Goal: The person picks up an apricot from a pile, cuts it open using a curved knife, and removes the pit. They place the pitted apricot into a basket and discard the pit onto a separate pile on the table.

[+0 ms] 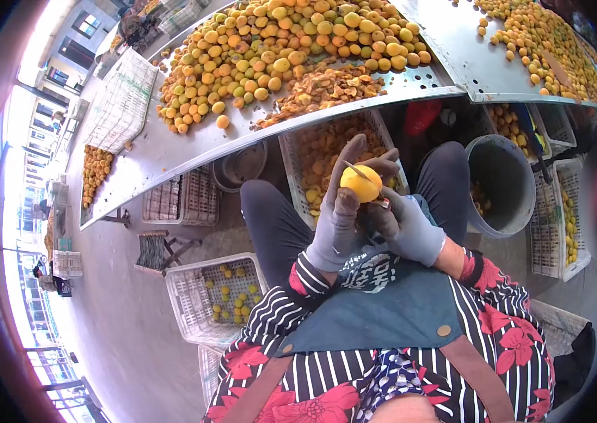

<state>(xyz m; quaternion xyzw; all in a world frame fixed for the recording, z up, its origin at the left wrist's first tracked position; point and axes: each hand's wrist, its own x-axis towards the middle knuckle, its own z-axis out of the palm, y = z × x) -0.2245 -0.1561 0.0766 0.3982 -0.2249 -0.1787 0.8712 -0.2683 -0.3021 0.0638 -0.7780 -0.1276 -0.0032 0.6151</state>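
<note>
In front of my lap, my left hand [341, 218] wears a grey glove and is closed round a round yellow-orange fruit [360, 185], its fingers behind and beside it. My right hand [411, 222], also gloved, is closed close against the fruit's lower right side. A small knife shows a thin blade [356, 170] across the top of the fruit, and a reddish end sticks out by the right fingers. The right palm hides most of the handle. Below the hands stands a white crate [291, 166] with fruit pieces and peel-like scraps.
A metal table [164, 158] ahead bears a large heap of fruit [242, 53] and a pile of cut pieces or peels [330, 88]. A grey bucket [501, 185] stands by my right knee. Crates [189, 310] holding fruit sit on both sides; a folding stool [164, 252] is at left.
</note>
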